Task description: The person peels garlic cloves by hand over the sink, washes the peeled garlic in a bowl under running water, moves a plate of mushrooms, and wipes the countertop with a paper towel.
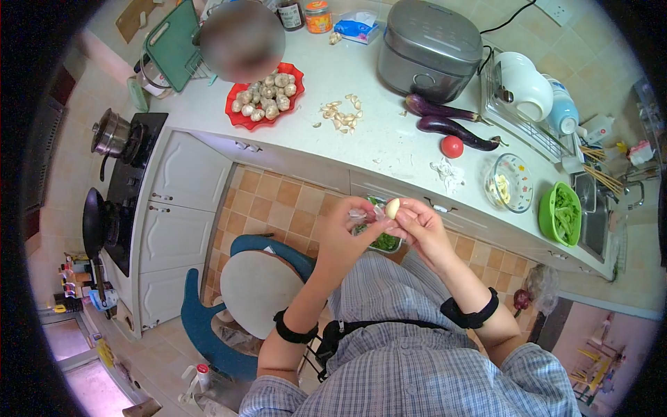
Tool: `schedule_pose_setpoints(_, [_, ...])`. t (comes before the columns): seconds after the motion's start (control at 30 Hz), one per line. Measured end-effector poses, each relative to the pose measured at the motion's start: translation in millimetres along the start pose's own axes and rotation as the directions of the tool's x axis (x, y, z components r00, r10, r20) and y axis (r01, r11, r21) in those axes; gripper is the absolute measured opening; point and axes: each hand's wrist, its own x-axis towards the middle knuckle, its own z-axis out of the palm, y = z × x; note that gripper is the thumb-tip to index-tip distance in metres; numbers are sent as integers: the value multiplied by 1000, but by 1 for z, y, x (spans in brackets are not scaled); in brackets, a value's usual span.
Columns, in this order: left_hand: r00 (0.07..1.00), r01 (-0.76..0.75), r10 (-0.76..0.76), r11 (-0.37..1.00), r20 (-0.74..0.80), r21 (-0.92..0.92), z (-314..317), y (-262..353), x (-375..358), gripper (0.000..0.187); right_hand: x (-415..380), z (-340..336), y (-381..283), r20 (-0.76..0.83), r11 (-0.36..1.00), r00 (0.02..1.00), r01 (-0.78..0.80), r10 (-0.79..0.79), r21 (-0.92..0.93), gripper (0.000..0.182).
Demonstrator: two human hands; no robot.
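Observation:
Above my lap, both hands meet at a peeled garlic clove (392, 208). My right hand (425, 235) pinches the clove between thumb and fingers. My left hand (347, 233) is closed beside it, with thin papery garlic skin (358, 214) at its fingertips. Below the hands, partly hidden by them, is a container of chopped greens (386, 241). On the counter ahead lie loose garlic cloves (340, 117) and a small pile of white peelings (448, 174). A glass bowl (522, 200) with peeled cloves in it stands to the right.
A red dish (230, 111) of garlic bulbs sits at the counter's left. Two eggplants (455, 131), a tomato (452, 146) and a rice cooker (432, 52) are farther right. A green basket (547, 224) of leafy vegetables stands by the sink (596, 226). A round stool (257, 292) is at left.

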Motion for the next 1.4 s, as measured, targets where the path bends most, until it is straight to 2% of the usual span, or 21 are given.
schedule_pose_setpoints(0.07, [1000,8,-8,1000,2,25,1,-2,0,15,0,2,0,-3,1000,1000,-17,17,3,27])
schedule_pose_setpoints(0.13, [1000,15,-15,999,7,47,2,-5,2,16,1,0,1,57,985,994,-98,90,143,28])
schedule_pose_setpoints(0.17, [998,-57,54,987,20,149,2,-7,3,15,0,1,0,52,985,995,-96,90,142,28])
schedule_pose_setpoints(0.2, [992,-128,122,960,38,249,2,-7,3,15,-2,2,1,46,996,997,-71,69,53,29])
schedule_pose_setpoints(0.23, [992,-127,120,961,40,245,2,-7,4,15,-3,2,0,42,998,998,-47,48,-36,30])
schedule_pose_setpoints(0.3, [962,-272,253,878,100,394,3,-4,5,12,-3,0,-1,15,997,998,-62,63,-49,30])
schedule_pose_setpoints(0.4, [958,-275,284,883,35,380,6,-9,8,7,-6,-3,-4,-6,994,996,-87,87,-64,31])
schedule_pose_setpoints(0.53, [982,-189,182,928,54,322,7,-15,10,8,-9,-7,-10,-24,991,992,-122,121,-63,34])
schedule_pose_setpoints(0.6, [998,-62,65,970,-8,234,10,-17,9,12,-11,-13,-8,-32,989,989,-145,145,8,35])
schedule_pose_setpoints(0.63, [998,-56,57,971,-1,234,10,-19,9,12,-12,-15,-8,-22,983,985,-167,169,75,36])
schedule_pose_setpoints(0.73, [1000,-21,22,961,-1,275,13,-18,13,16,-17,-19,-10,-63,976,979,-189,196,104,35])
schedule_pose_setpoints(0.8, [953,-300,238,829,189,472,17,-10,16,21,-21,-24,-11,-82,975,975,-195,204,107,34])
schedule_pose_setpoints(0.93, [925,-359,228,789,304,499,35,-8,10,23,-33,-38,-17,-111,972,968,-212,223,100,32])
schedule_pose_setpoints(1.0, [887,-450,291,718,358,532,50,-6,9,23,-44,-44,-22,-131,976,969,-199,209,89,32])
schedule_pose_setpoints(1.1, [860,-494,289,682,421,539,75,-7,3,21,-63,-57,-28,-144,984,975,-165,172,63,32])
schedule_pose_setpoints(1.4, [815,-533,268,695,513,483,168,-23,-42,16,-160,-109,-39,-207,997,976,-55,66,58,35])
